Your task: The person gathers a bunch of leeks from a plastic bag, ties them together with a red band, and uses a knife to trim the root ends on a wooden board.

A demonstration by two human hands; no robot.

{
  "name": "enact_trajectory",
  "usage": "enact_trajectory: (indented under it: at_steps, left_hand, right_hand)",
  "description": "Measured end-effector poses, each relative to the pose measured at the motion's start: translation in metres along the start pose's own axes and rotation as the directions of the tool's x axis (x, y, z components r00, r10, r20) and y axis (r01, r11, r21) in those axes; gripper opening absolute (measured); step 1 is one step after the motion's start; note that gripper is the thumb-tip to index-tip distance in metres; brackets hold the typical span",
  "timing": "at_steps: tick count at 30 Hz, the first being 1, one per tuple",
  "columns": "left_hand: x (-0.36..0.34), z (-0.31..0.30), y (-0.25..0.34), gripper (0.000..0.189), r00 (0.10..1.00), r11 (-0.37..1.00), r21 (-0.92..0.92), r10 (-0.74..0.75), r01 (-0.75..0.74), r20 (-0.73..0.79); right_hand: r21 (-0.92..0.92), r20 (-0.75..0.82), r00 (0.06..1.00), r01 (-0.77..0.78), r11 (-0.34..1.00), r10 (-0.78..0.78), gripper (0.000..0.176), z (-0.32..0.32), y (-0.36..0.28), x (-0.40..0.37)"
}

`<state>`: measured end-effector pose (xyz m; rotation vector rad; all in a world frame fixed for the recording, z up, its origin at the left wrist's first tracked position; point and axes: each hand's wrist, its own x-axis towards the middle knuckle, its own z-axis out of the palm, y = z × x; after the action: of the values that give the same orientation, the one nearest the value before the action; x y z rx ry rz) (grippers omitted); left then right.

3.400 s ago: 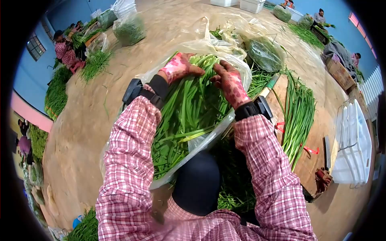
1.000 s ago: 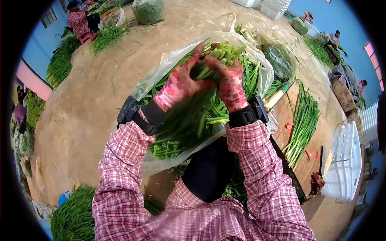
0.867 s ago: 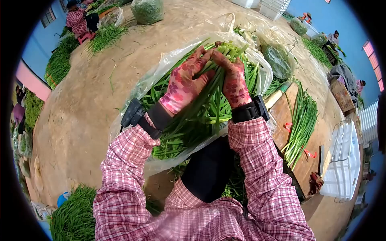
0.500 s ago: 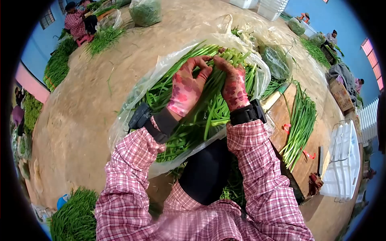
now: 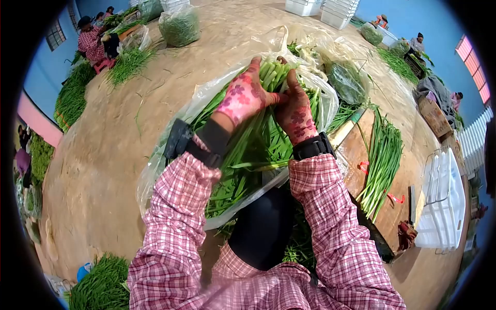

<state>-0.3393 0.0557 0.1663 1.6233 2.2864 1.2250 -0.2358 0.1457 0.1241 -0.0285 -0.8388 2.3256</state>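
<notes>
My left hand (image 5: 245, 96), in a pink flowered glove with the fingertips bare, is closed around the pale stem ends of a bunch of chives (image 5: 272, 76). From the other side my right hand (image 5: 296, 112), gloved alike, curls around the same bunch, its thumb pointing up. The two hands meet just below the stem ends, and the leaves trail down toward me. Beneath them an open clear plastic bag (image 5: 153, 173) holds more loose chives (image 5: 227, 188). Some fingers are hidden behind the stems.
To the right, a wooden board (image 5: 356, 150) bears a pile of chives (image 5: 381, 163), red ties (image 5: 396, 198) and a knife-like tool with a pale handle (image 5: 347, 129). White crates (image 5: 442, 201) stand beyond. A filled bag (image 5: 347, 81) lies ahead. Other people (image 5: 92, 41) sit farther off among greens.
My left hand has gone from pinching at the stem ends to wrapping around the bunch. My right hand has slid lower, against the left. The view has tilted slightly.
</notes>
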Motion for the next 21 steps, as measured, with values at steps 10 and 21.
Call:
enact_trajectory:
  at_steps: [10,21]
  left_hand:
    - [0.031,-0.008,-0.029,0.043,0.978,0.787,-0.601,-0.021,0.144,0.207]
    - [0.009,-0.051,-0.028,0.041,0.981,0.634,-0.749,-0.101,0.192,0.167]
  right_hand:
    - [-0.19,-0.352,0.872,0.289,0.938,-0.34,0.02,-0.046,-0.002,0.035]
    - [-0.899,0.066,0.82,-0.198,-0.39,-0.569,0.083,-0.039,-0.043,0.021]
